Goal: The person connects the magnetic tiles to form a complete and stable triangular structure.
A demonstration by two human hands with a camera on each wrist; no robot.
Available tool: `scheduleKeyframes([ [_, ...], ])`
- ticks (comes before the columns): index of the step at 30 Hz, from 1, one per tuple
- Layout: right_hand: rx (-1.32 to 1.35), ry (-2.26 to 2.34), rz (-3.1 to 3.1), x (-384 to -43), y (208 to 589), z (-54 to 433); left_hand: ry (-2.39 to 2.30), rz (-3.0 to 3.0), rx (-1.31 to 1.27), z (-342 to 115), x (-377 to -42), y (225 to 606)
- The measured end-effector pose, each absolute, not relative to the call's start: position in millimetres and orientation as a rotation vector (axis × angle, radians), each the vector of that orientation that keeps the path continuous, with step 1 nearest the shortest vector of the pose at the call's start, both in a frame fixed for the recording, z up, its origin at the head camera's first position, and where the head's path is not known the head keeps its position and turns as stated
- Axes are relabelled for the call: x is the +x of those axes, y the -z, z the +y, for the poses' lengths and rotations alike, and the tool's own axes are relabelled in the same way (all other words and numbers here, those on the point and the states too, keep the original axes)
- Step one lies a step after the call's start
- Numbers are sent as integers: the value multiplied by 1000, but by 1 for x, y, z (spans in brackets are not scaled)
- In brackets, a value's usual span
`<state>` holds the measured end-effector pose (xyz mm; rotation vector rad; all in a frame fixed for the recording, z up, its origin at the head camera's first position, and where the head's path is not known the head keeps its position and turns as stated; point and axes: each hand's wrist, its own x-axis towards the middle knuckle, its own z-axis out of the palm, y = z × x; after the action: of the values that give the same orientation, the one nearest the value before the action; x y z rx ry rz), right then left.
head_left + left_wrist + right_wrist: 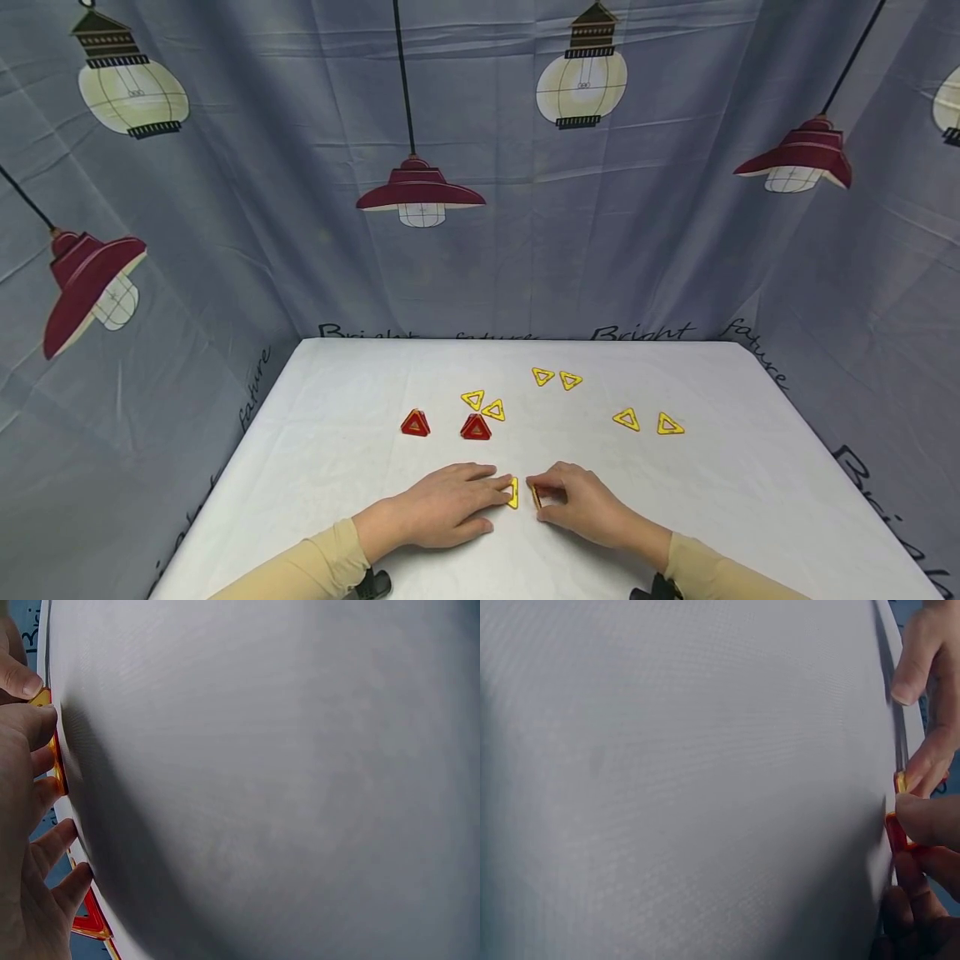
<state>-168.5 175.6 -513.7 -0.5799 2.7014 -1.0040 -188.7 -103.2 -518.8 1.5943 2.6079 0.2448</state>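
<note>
Two hands work close together near the front middle of the white table. The left hand (446, 507) lies with fingers spread and nearly straight, its fingertips touching a flat yellow triangular frame tile (514, 493). Just to the right, the right hand (583, 504) pinches another triangular tile (536, 497) between thumb and fingers, tilted up on edge. That tile looks red-orange in the right wrist view, and the fingers hide much of it. A small gap separates the two tiles. Beyond the left hand stand two red triangular pieces (416, 423), which look raised like small pyramids.
Two yellow triangle tiles (472, 400) lie behind the right-hand red piece (476, 428). Another pair of yellow tiles (543, 377) is farther back, and two more (626, 419) lie to the right. A grey curtain (480, 275) printed with lamps surrounds the table (750, 500).
</note>
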Motion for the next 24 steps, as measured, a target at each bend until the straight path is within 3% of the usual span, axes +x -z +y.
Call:
scheduleKeyframes([
  [24, -438, 1113, 2714, -174, 520, 178, -255, 2620, 1597, -103, -188, 520],
])
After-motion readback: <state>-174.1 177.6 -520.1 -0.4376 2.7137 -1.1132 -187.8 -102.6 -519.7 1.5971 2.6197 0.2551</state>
